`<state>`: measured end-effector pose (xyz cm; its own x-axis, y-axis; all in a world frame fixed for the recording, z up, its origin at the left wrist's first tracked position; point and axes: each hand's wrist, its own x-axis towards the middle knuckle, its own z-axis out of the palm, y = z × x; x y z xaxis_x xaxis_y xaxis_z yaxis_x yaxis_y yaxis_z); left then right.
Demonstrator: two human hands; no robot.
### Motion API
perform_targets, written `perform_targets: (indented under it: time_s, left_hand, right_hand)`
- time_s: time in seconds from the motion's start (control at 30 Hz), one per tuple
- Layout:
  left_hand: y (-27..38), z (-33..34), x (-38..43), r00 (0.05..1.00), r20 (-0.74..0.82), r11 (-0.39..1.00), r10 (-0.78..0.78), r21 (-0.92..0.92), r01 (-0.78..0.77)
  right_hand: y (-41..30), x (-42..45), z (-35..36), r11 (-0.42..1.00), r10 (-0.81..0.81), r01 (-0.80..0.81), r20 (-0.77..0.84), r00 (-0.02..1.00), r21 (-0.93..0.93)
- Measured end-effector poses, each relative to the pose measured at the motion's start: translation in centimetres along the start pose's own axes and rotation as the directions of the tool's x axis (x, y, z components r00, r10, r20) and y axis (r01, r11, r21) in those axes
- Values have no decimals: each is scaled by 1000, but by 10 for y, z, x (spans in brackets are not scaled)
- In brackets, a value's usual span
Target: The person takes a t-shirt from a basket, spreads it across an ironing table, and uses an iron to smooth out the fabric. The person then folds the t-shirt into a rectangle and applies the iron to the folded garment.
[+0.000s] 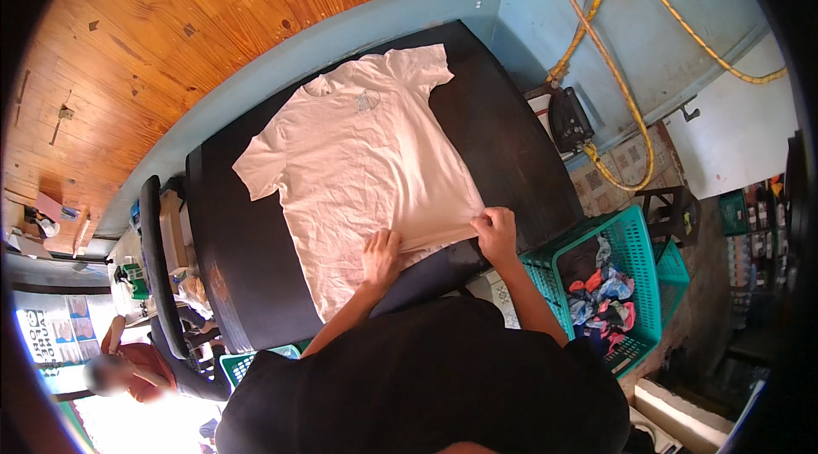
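A wrinkled pale pink T-shirt (351, 153) lies spread over a black padded ironing table (249, 262), its collar towards the wall and its hem towards me. A small print shows on its chest. My right hand (497, 230) pinches the hem's right corner between thumb and fingers. Against the cloth near the middle of the hem rests my left hand (382, 256), fingers bent; its fingertips are partly hidden, so whether it grips the fabric is unclear. A black clothes iron (570, 118) stands beyond the table's right edge, by a yellow cord (639, 140).
A green plastic basket (648, 288) of mixed clothes stands at the right, beside a dark stool (671, 214). Part of another green basket (236, 366) shows at lower left. Farther left, a person (144, 367) is near a narrow padded board (160, 262).
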<state>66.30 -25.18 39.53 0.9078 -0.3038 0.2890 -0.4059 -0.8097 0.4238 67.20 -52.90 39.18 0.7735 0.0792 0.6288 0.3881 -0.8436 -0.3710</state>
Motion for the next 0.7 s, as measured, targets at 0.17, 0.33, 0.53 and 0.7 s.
perform_targets:
  time_s: [0.17,0.33,0.53,0.7]
  left_hand:
    - [-53,-18,-70,992,-119,979,-48,192,70]
    - [-96,-69,-141,900,-211,817,-382,378,436]
    - [-89,-110,-198,783,-336,741,-524,274,613]
    - [-100,-91,-241,878,-133,843,-459,245,478]
  right_hand:
    - [5,-9,0,997,-44,45,-18,999,57]
    - [17,-4,-12,1000,25,-25,-13,1000,-3]
    - [28,-14,-12,998,-29,16,205,978,62]
    - [42,-22,-7,965,-258,261,305,917,32]
